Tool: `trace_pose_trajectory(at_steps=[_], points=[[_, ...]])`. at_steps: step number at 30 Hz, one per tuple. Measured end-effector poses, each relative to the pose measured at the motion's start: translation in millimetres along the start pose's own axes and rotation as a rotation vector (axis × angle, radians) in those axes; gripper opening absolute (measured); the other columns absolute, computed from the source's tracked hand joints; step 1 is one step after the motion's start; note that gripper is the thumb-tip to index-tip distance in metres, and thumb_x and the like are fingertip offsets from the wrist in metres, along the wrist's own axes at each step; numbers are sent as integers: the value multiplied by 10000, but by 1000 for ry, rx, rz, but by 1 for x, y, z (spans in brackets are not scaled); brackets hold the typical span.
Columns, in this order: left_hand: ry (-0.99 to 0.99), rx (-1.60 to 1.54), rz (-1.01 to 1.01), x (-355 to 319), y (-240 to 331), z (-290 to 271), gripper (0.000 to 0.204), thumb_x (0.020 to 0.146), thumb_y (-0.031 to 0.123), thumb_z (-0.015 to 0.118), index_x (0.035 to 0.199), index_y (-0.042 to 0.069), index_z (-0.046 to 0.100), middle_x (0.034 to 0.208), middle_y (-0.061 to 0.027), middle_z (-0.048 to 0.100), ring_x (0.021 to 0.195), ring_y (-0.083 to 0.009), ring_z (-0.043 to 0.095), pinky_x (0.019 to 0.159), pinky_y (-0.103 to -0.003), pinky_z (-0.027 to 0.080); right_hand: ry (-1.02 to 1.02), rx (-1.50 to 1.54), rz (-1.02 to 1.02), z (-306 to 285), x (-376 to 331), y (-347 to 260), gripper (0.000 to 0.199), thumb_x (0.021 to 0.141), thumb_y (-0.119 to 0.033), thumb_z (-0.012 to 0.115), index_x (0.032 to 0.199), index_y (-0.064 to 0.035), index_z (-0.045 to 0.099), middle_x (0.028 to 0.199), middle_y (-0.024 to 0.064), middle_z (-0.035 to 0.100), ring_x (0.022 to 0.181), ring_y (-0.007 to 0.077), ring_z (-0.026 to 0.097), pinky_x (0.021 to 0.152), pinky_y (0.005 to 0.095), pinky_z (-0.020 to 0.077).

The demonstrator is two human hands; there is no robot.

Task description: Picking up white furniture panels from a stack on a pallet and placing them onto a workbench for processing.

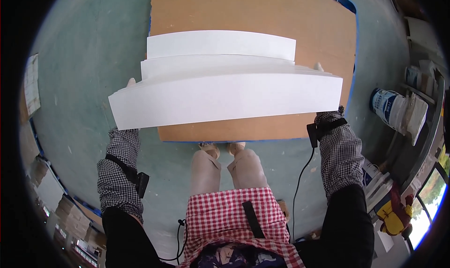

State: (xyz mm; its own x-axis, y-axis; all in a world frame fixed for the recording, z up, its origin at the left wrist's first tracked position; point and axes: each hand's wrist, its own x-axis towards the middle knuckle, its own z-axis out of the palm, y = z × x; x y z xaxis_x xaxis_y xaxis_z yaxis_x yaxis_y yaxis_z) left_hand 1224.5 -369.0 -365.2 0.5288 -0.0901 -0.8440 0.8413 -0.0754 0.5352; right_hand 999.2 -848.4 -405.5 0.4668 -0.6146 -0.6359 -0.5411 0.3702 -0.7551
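Observation:
A stack of long, flat white strips [227, 99] spans the middle of the view, held between my two hands with its long side toward me. My left hand [131, 82] grips the left end; only a fingertip shows past the far edge. At the right end, my right hand [318, 67] shows just a bit of finger over the far side. The strips hide the rest of both hands. Just beyond, more white strips [220, 44] lie on a brown board [253, 10]. Whether the two groups touch, I cannot tell.
Under the brown board is a blue pallet [347, 4] on a green floor [93, 47]. To the right stand a white and blue bucket [386, 106] and a shelf with assorted items. A black cable [300, 179] hangs from my right wrist strap.

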Motion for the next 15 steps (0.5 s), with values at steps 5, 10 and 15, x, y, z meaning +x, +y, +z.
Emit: trace_pose_trajectory(at_steps=[5,10,15], points=[[-71,-91,-85,-28,-7,-4,589,976,522,384,1244,16,523,1173,-127,600,1010,-207,600,836,-346,509,-16,207,204,-21,-57,0,485,966,-420,506,1175,9,587,1108,152,619,990,187,614,821,313,527],[-113,-114,-166,-131,14,28,580,972,529,397,1218,25,545,1153,-113,612,994,-207,602,840,-333,507,-220,589,375,-77,-149,10,609,977,-514,394,1307,-8,475,1289,181,523,1125,234,564,911,369,507],[-176,-187,-251,-228,19,32,579,980,532,347,1203,35,545,1147,-123,594,1029,-235,564,872,-374,483,-207,876,460,-122,-283,-21,655,965,-563,373,1338,-29,438,1300,186,520,1124,294,566,935,434,492]])
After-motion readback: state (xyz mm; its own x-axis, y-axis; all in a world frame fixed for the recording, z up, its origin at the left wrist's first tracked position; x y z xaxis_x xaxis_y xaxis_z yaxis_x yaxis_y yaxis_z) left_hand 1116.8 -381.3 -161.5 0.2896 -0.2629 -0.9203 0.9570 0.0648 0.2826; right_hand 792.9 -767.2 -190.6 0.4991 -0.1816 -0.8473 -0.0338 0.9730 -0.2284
